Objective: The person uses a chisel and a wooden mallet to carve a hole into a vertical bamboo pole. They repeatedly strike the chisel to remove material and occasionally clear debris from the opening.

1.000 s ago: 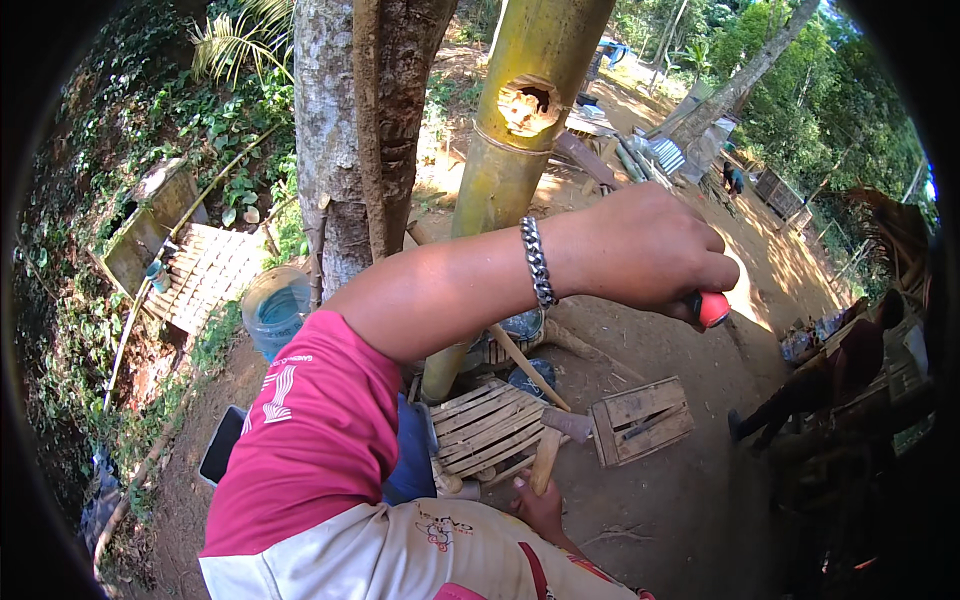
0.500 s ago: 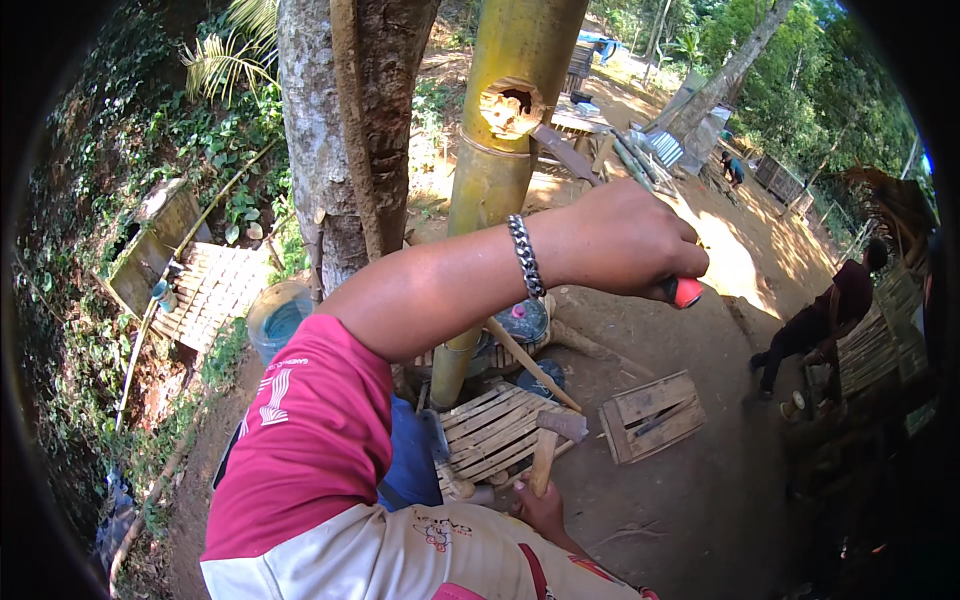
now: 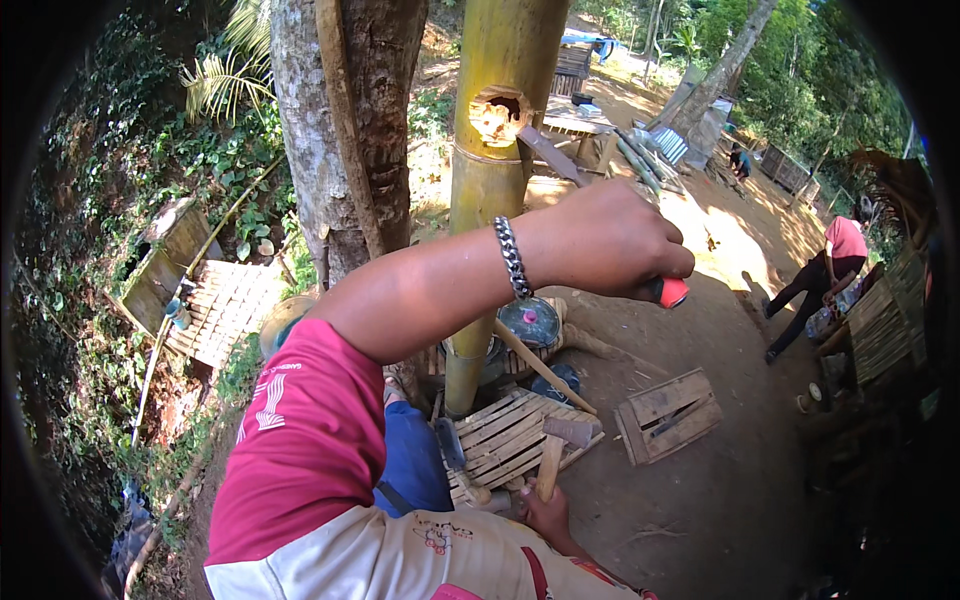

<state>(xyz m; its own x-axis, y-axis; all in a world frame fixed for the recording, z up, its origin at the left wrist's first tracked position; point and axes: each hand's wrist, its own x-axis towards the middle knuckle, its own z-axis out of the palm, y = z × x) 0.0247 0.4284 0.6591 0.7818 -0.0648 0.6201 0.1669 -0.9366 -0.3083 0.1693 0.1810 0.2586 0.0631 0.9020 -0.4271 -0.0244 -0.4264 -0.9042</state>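
Observation:
A thick yellow-green bamboo pole (image 3: 487,195) stands upright before me, with a rough-edged hole (image 3: 497,118) cut in its wall. My left hand (image 3: 615,243), wearing a chain bracelet at the wrist, is closed around a broad-bladed knife (image 3: 552,155). The blade's end rests at or very near the hole's right edge; the red handle end pokes out below my fist. Low down, my right hand (image 3: 547,508) grips the wooden handle of a hammer (image 3: 568,432), its head up and well below the hole.
A tree trunk (image 3: 345,130) rises left of the pole. Below are a slatted bamboo platform (image 3: 490,440), a lidded container (image 3: 527,318), a leaning stick (image 3: 540,365) and a wooden frame (image 3: 670,418) on the dirt. A person (image 3: 835,265) bends at the right; a slope drops away left.
My view has shifted slightly, and the pole sits further left in it. Both hands keep their holds, the blade staying by the hole. The person at the right has changed posture.

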